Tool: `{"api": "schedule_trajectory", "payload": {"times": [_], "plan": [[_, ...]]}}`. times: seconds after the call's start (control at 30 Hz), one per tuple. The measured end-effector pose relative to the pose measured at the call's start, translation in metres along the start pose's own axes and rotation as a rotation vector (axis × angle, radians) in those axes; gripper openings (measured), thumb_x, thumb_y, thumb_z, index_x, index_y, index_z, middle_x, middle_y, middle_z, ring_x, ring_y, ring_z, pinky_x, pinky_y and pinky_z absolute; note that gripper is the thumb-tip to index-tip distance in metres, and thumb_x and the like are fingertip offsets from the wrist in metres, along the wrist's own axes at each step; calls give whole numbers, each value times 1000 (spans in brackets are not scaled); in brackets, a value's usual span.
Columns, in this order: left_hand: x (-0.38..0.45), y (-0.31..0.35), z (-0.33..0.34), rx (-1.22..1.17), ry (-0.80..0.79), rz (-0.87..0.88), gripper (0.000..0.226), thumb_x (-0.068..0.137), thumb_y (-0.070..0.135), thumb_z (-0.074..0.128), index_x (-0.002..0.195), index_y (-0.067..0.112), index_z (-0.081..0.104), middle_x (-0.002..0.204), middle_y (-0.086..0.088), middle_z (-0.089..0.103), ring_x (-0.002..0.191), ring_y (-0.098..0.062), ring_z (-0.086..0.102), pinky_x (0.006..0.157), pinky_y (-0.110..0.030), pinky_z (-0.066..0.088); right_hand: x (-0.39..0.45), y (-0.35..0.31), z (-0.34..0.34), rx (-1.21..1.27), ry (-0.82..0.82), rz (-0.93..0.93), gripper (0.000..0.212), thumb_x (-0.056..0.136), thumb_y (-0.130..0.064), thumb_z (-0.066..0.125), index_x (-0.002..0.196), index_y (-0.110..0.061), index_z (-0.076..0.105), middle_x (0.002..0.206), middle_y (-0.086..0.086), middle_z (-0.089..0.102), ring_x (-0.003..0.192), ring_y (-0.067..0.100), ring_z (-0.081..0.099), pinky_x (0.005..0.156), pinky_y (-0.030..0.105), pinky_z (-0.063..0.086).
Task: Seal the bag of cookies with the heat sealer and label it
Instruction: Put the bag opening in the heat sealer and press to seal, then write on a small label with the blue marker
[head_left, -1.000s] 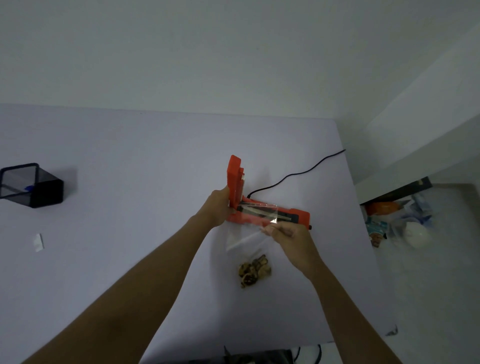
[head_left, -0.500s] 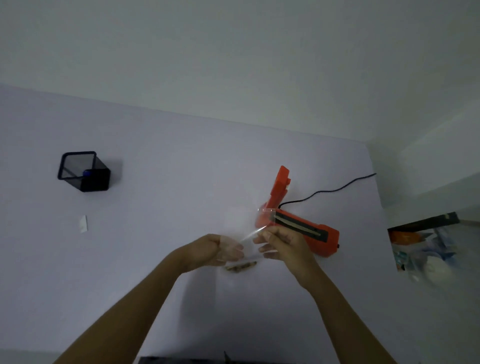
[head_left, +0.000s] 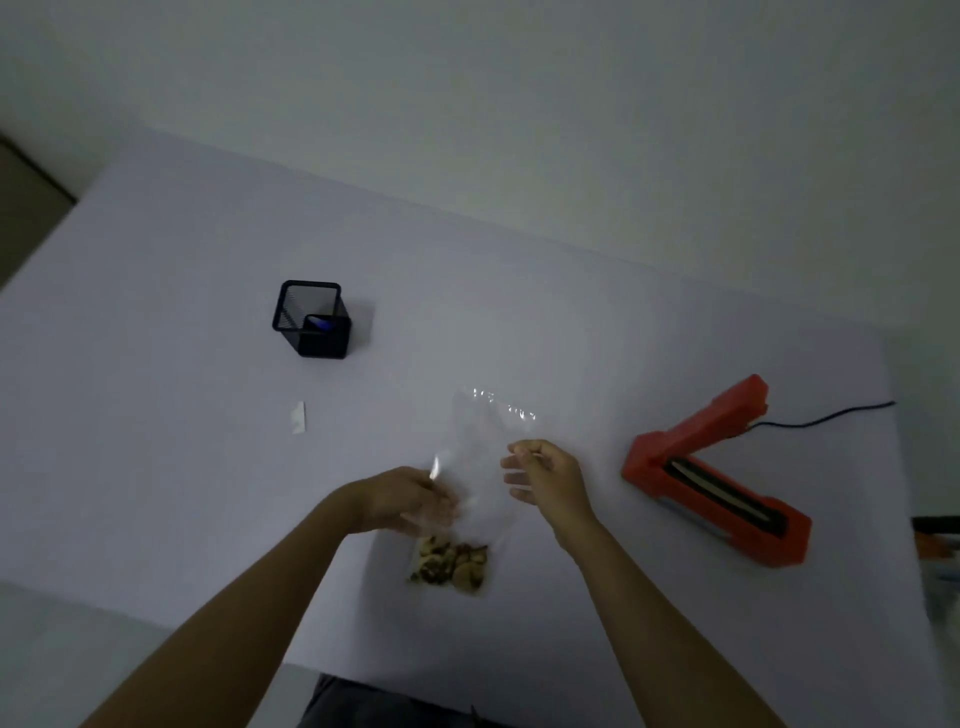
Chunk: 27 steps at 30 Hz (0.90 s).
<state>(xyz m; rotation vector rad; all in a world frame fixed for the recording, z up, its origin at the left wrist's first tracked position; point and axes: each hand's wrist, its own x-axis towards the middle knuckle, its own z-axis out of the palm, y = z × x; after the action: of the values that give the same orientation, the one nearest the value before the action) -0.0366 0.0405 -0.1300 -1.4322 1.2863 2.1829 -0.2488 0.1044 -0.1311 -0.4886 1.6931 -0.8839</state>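
Clear plastic makes up the bag (head_left: 480, 467), which lies flat on the white table (head_left: 156, 493) in front of the person, its top end pointing away toward the wall and its bottom end nearest the body. Brown cookies (head_left: 451, 565) sit bunched in that near bottom corner, while the rest of the bag looks flat and see-through, catching small glints of light along its far edge.

Both hands are at the bag's middle. The left hand (head_left: 408, 501) rests on the left side of the plastic with its fingers stretched out rather loosely over the film; whether it pinches the film or only touches it cannot be told, since the fingers blur into the plastic. The right hand (head_left: 543, 475) is at the bag's right edge, fingers gently curled and slightly apart, and it is hard to tell whether they touch the edge or hover just beside it.

To the right, well apart from the bag, sits the orange heat sealer (head_left: 719, 475) with its arm raised open in a V, the dark sealing strip showing along the base. A black cord (head_left: 826, 418) runs from it toward the table's right edge.

On the left, a black mesh pen cup (head_left: 311, 319) stands upright, and nearer the person lies a small white label (head_left: 298, 417), flat on the table.
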Motion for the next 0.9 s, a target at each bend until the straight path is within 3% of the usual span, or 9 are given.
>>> {"api": "schedule_trajectory", "payload": {"times": [0.17,0.27,0.33,0.43,0.67,0.8,0.9], "plan": [[20,-13,-10,145,208,53,19,88,17,62,95,0,58,86,-9,62,75,-23,63,72,-40,59,30,7,19,-110,116,-1,16,90,-21,62,79,-11,67,78,11,69,65,19,65,64,35,56],[27,-11,-10,417,311,88,28,84,34,68,74,16,49,75,-3,56,66,-21,59,59,-34,54,44,6,22,-348,185,-63,26,86,-33,60,76,-9,65,68,12,68,66,28,67,68,41,55],[29,-11,-12,582,368,93,33,83,43,67,71,21,46,75,-2,56,69,-21,58,60,-32,49,49,7,25,-431,212,-94,22,85,-30,62,78,-10,68,68,9,67,65,23,64,68,36,52],[33,-11,-17,693,427,142,35,82,44,67,87,14,50,87,-7,60,79,-24,58,64,-30,42,53,8,28,-459,262,-124,10,84,-24,67,87,-15,71,79,2,69,76,20,66,71,29,48],[37,-12,-16,803,474,152,54,80,44,69,110,6,43,105,-16,62,97,-34,60,78,-38,47,46,13,34,-487,343,-105,20,81,-21,71,99,-13,67,83,0,64,81,17,58,67,21,34],[24,-14,-17,763,506,158,46,86,45,61,108,8,44,101,-15,62,92,-33,60,76,-38,48,36,12,38,-543,409,-126,37,82,-23,69,116,-11,60,106,11,60,96,28,59,81,31,46],[-2,-18,-26,753,649,271,28,94,36,51,105,10,50,98,-10,62,92,-28,59,76,-38,50,25,2,47,-582,439,-194,41,84,-25,67,121,-14,55,116,15,53,100,31,58,86,39,50]]}}
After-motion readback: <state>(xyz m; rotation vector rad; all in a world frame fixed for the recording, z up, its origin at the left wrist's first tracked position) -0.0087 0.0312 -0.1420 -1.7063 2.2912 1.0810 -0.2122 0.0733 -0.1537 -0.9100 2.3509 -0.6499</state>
